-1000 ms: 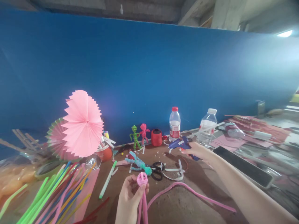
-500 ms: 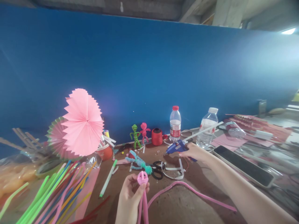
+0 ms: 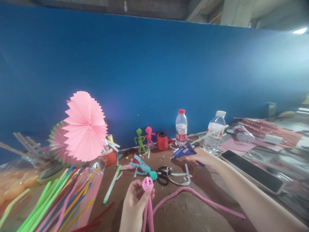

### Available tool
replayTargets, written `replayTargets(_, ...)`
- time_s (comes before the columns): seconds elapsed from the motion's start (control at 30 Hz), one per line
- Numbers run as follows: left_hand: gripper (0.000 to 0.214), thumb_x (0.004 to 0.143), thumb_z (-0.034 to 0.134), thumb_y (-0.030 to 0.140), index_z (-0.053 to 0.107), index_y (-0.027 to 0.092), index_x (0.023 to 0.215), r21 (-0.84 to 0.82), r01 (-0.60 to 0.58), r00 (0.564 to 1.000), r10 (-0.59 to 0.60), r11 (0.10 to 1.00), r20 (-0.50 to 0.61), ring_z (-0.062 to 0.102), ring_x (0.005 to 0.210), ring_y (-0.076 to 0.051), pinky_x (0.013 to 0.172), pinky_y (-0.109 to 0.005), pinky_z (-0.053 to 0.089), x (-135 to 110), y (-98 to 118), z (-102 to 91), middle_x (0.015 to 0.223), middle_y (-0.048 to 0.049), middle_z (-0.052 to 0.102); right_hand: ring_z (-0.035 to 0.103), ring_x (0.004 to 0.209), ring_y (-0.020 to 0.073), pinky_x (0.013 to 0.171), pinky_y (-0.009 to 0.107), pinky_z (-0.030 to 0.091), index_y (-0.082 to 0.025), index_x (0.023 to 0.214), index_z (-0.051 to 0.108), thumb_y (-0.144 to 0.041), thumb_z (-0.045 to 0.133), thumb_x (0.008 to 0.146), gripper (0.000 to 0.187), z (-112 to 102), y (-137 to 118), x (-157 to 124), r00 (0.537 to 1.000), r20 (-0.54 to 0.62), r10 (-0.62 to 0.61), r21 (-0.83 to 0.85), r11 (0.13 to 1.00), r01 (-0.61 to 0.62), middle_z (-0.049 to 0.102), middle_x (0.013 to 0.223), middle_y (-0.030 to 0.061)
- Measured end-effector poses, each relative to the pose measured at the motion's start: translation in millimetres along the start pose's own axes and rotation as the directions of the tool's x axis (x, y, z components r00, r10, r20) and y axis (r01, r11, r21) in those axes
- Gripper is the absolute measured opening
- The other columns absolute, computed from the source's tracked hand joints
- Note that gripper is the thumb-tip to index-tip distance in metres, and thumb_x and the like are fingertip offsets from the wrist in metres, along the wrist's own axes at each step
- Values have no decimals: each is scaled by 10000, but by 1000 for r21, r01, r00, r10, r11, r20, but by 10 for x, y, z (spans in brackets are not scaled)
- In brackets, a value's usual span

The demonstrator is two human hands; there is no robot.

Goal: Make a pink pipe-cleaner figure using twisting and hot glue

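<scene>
Pinched in my left hand [image 3: 137, 200] is a pink pipe-cleaner figure [image 3: 147, 184] with a round looped head; its long strands hang down. My right hand [image 3: 198, 156] is wrapped round the handle of a blue glue gun [image 3: 182, 151], whose nozzle points left just above the table. A long white glue stick [image 3: 210, 134] sticks out of its back. Just beyond my left hand lies a blue pipe-cleaner figure [image 3: 145, 167], beside black scissors [image 3: 164, 175]. A loose pink pipe cleaner [image 3: 193, 190] curves across the table between my arms.
Green [image 3: 140, 141] and pink [image 3: 149, 136] figures stand by the blue wall, near a red spool [image 3: 162, 141]. Two water bottles [image 3: 181, 129] stand behind the glue gun. A phone [image 3: 252, 172] lies right. Many coloured pipe cleaners [image 3: 48, 203] and a pink paper fan [image 3: 87, 129] are left.
My right hand and the glue gun have shifted very slightly, the glue stick's end dipping a little left. My left hand holds the pink figure in the same place.
</scene>
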State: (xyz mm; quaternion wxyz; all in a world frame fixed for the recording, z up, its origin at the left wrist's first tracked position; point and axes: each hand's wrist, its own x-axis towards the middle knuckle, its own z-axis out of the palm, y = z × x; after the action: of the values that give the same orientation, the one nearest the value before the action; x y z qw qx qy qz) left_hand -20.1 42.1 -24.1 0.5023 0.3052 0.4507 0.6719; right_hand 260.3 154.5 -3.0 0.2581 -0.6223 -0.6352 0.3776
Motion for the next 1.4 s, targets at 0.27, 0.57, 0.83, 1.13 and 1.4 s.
replayTargets(0.27,425,459,836,252,522,179,735,0,25,999,-25,1000,21,684,585,-205,502,-262,556,-2,33,-5,685,-9,703,471,373,107,430,218,349,-145,652,597,-274,631,674,135,-82,-33,-17,999,-35,15,40,999,-13,518,370,-43)
replayTargets(0.57,352,508,811,255,545,170,722,-2,48,998,-48,999,29,672,640,-198,577,-271,536,-51,144,22,718,-15,684,587,462,101,440,210,429,-147,838,592,-222,594,689,166,75,-443,-253,998,48,-49,249,968,36,681,776,50)
replayTargets(0.83,294,590,770,261,571,170,788,83,-18,999,15,996,43,639,637,-171,597,-269,530,-67,136,3,773,-29,663,397,322,27,423,230,398,-119,727,618,-297,686,608,224,637,-466,-603,988,64,-144,615,785,74,652,669,18)
replayTargets(1.13,238,596,753,241,576,193,746,138,-46,998,52,989,-36,657,644,-169,609,-231,522,-85,151,49,812,-37,699,383,356,55,356,193,334,-137,677,653,-278,694,544,198,938,-339,-860,998,65,12,559,828,-46,555,505,-23)
replayTargets(1.4,109,588,726,208,628,188,631,191,-108,994,112,976,-12,623,562,-159,554,-253,521,-94,121,80,823,-40,617,382,362,67,352,202,369,-177,683,630,-301,696,515,219,993,-389,-962,992,-28,123,458,884,-97,554,496,-27)
